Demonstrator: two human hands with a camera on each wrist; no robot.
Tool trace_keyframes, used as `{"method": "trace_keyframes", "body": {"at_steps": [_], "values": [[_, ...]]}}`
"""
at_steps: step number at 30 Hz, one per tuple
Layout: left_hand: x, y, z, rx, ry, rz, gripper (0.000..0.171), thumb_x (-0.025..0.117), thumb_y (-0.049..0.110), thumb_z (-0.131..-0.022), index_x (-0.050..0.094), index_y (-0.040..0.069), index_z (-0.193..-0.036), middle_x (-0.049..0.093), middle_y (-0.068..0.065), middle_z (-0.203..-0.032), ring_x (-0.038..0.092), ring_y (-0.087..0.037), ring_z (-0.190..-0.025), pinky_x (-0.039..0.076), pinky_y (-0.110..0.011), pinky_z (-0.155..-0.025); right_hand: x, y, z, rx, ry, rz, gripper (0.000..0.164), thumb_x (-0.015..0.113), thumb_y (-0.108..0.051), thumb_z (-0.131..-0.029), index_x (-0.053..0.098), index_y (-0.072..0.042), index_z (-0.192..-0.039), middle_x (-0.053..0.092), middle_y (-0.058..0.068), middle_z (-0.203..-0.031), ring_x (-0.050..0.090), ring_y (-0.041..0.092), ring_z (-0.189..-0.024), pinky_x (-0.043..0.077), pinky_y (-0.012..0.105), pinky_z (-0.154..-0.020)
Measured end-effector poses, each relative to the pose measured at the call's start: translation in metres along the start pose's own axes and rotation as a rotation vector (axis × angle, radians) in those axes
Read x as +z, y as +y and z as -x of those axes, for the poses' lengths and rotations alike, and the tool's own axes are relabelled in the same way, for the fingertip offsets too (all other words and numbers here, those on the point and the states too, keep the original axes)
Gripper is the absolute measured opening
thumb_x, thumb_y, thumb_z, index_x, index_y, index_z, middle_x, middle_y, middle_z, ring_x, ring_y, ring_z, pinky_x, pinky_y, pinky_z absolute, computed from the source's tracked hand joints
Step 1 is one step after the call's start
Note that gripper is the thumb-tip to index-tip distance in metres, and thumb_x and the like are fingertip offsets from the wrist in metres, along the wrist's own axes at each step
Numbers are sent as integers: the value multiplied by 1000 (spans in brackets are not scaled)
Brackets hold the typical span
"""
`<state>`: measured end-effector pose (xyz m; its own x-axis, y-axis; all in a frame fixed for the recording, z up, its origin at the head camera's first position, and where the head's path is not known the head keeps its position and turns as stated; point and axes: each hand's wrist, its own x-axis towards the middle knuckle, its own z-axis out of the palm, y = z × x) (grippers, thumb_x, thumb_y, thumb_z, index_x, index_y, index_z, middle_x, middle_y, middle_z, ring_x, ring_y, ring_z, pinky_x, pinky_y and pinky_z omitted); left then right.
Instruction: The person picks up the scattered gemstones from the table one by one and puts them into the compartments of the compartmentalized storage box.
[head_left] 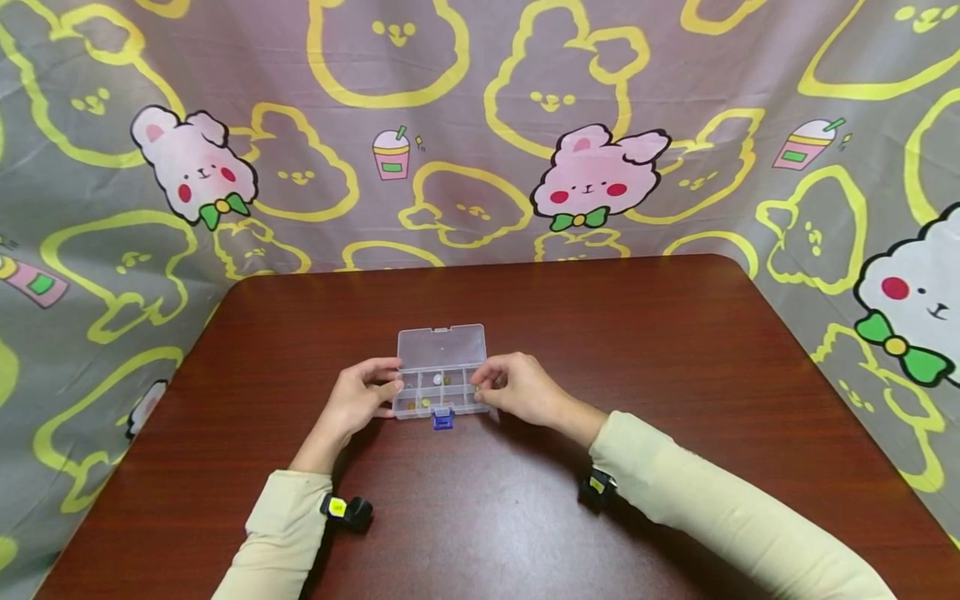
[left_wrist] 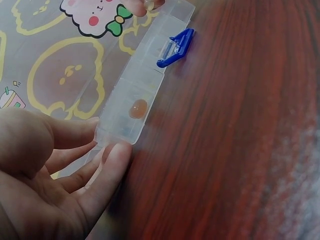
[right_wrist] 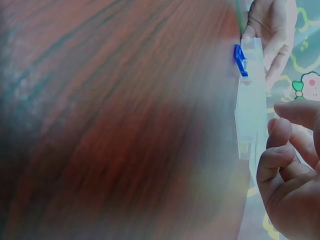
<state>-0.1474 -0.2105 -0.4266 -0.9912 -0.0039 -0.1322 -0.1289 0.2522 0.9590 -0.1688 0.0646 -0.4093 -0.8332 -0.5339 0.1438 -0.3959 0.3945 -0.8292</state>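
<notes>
A clear plastic compartment box (head_left: pixel 455 403) sits on the table with its lid (head_left: pixel 442 347) raised at the back and its blue latch (left_wrist: pixel 176 47) hanging down in front. My left hand (head_left: pixel 354 398) grips the box's left end between thumb and fingers. Small stones lie inside: a white one (head_left: pixel 437 379), an olive one (head_left: pixel 447 379), a yellow one (head_left: pixel 425 402) and an orange one (left_wrist: pixel 138 108). Over the right-hand compartments, my right hand (head_left: pixel 521 388) pinches a small pale round stone (left_wrist: pixel 149 5) at its fingertips. In the right wrist view the curled fingers hide that stone.
The dark red-brown wooden table (head_left: pixel 630 333) stretches around the box on all sides. A patterned cloth (head_left: pixel 480 125) hangs behind the table and along both sides. Each wrist carries a small black camera, one by the left sleeve (head_left: pixel 281 521), one by the right sleeve (head_left: pixel 690 492).
</notes>
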Motion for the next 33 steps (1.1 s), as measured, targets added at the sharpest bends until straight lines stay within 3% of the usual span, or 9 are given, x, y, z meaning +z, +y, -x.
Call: {"method": "trace_keyframes", "body": {"at_steps": [13,23,33], "values": [[2,2,2,-17,8,-42,39,67,0,-95,60,-3,-133,62,-24,-118,64,-17,-79,61,-34,-60,-7,3,6,-27,-1,12,11,77,-1,-84,75,-2,-95,69,-2,-77,62,12,-65,51,23,-62],[3,4,1,-7,-12,-39,40,67,-1,-95,59,-3,-134,61,-26,-119,63,-17,-79,61,-34,-60,-27,17,21,13,13,32,7,76,-4,-86,75,-5,-93,67,-4,-74,61,14,-61,50,25,-58],[-1,0,3,-3,-12,-77,38,65,0,-96,59,-2,-134,62,-25,-118,64,-18,-81,61,-33,-61,-50,38,45,79,53,-4,5,74,-3,-88,74,-3,-93,69,4,-76,57,17,-51,51,27,-47]]}}
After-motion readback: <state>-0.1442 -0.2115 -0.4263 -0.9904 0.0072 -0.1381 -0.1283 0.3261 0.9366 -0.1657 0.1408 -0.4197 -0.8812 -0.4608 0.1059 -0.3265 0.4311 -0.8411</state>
